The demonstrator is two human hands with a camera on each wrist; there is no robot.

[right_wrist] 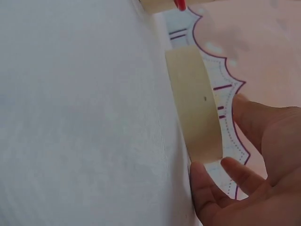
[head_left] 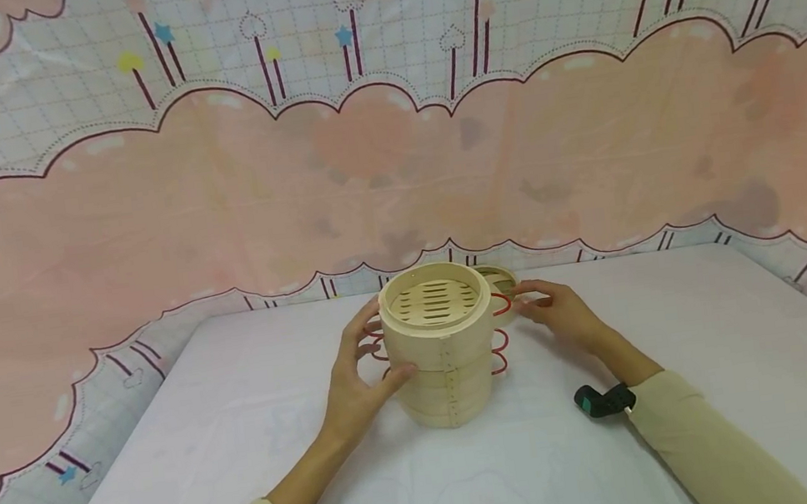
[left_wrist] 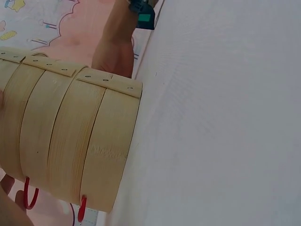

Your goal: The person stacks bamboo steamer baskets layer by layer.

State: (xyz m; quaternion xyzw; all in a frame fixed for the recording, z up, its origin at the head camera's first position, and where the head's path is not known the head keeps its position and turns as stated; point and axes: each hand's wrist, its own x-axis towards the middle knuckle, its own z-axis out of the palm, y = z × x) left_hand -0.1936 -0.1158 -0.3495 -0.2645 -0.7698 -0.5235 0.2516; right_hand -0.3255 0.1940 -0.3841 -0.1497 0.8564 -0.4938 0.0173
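A stacked bamboo steamer [head_left: 428,392] with red side loops stands upright on the white table, its slatted top tier uncovered. My left hand [head_left: 360,388] holds it from the left, thumb across the front and fingers at the left side near the red loops [left_wrist: 32,193]. Behind the stack, to its right, a separate shallow round bamboo piece [head_left: 500,282] lies on the table, partly hidden. The right hand [head_left: 558,317] reaches it with loosely bent fingers. In the right wrist view, fingertips [right_wrist: 200,174] are right at the lower edge of its wall [right_wrist: 195,103], while the thumb stands apart from it.
The white-covered table [head_left: 193,446] extends to both sides and in front. A cloth backdrop [head_left: 394,177] with pink cloud shapes hangs right behind its far edge. Black wrist devices [head_left: 603,401] sit on both forearms.
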